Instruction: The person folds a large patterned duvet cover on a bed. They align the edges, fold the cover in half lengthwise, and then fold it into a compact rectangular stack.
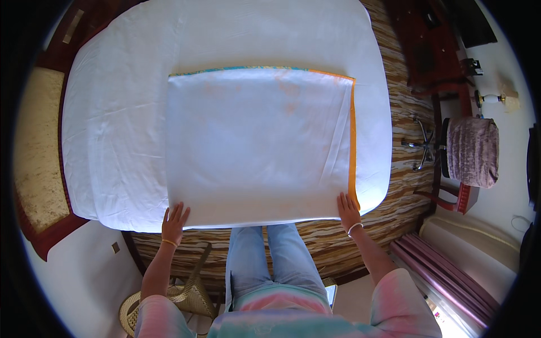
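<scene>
A folded white cloth [258,139], with an orange strip down its right edge and a blue-green and orange edge at the far side, lies flat on a bed with a white sheet [122,126]. Faint orange patches show on its surface near the far edge. My left hand [175,222] rests flat on the cloth's near left corner, fingers spread. At the near right corner, beside the orange strip, my right hand [349,213] lies palm down. Neither hand visibly grasps fabric. The cloth's near edge runs along the mattress edge, just in front of my legs.
A padded headboard [40,152] stands at the left. To the right are a swivel chair [472,152], a dark red wooden desk [427,46] and a lamp [492,99]. Pink curtains [444,274] hang at lower right. A woven basket-like item [192,298] is behind my left arm.
</scene>
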